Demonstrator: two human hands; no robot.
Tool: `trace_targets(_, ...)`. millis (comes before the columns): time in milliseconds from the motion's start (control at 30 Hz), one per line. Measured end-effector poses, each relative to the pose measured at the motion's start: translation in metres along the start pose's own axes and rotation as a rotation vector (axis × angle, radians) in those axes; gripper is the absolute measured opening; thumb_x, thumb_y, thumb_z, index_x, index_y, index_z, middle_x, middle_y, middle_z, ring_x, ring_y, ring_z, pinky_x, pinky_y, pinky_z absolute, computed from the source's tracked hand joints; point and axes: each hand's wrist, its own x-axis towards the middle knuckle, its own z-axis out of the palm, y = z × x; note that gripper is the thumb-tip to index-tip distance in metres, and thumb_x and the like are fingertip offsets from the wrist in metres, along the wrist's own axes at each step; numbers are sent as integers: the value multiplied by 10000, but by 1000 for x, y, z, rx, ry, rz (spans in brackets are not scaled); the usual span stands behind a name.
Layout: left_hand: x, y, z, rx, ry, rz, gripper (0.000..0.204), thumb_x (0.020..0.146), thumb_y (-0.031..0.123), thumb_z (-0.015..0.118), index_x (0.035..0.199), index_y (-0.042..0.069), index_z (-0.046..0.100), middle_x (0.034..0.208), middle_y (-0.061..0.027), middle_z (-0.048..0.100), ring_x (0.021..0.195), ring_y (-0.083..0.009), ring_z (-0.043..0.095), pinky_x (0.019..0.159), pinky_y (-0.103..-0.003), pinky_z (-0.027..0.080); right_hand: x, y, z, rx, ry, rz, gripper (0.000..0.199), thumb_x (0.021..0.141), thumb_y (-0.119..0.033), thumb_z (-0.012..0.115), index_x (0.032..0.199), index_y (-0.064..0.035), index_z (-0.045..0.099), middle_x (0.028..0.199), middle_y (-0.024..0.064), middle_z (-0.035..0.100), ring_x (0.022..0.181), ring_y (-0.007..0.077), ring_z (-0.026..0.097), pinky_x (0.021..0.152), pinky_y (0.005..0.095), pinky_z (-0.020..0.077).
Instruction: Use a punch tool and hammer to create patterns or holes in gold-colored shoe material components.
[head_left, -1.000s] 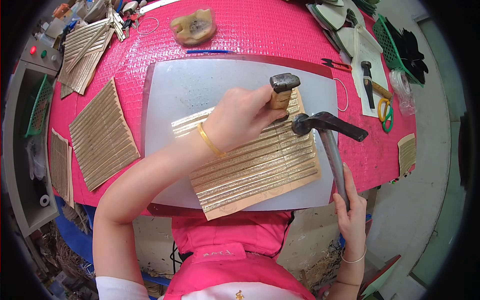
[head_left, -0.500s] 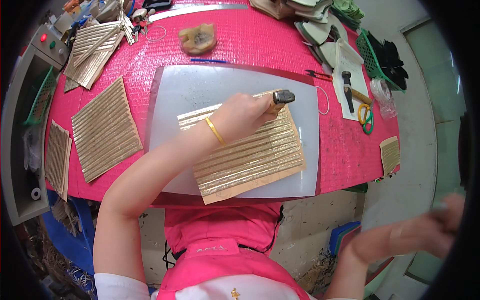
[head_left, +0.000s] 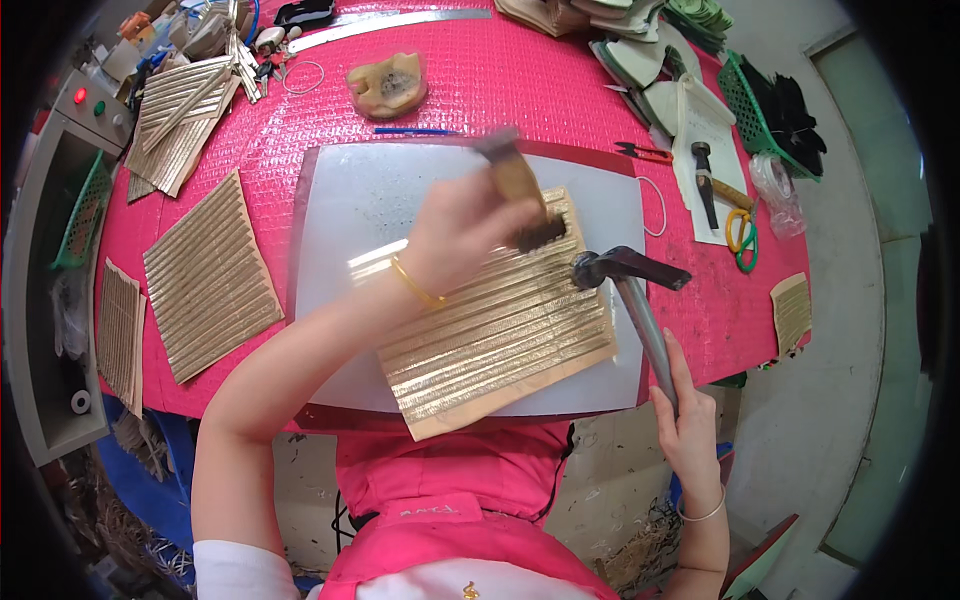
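On a pale cutting board lies a gold ribbed sheet with a tan border along its near and right edges. My left hand is closed round a wooden-handled punch, tilted over the sheet's far right part. Metal caps its top, and its lower end is dark; motion blurs both hand and tool. My right hand grips the grey handle of a hammer. The dark hammer head is over the sheet's right edge, beside the punch; whether it touches the sheet I cannot tell.
More gold ribbed sheets lie at the left. At the right are another hammer, scissors, red-handled snips and a green basket. A lumpy yellowish block and a blue pen lie beyond the board.
My right hand has come in from the far right, now with the hammer over the board. My left hand has shifted slightly left, and the punch has tipped from nearly upright.
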Motion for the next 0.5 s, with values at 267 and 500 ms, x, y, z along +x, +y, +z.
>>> trace_targets(267,-9,-6,-5,231,-120,-135,170,757,101,608,819,-37,530,642,-71,596,548,-74,543,486,-217,419,3,20,-3,111,-228,169,397,775,-38,500,1159,-19,402,683,169,548,583,282,556,557,328,428)
trace_targets(500,-4,-4,6,360,-103,156,199,714,111,639,685,-1,477,501,-125,464,394,-224,469,389,-283,343,7,16,2,197,-117,105,538,751,-8,476,1264,-40,316,810,180,572,680,231,580,647,270,427)
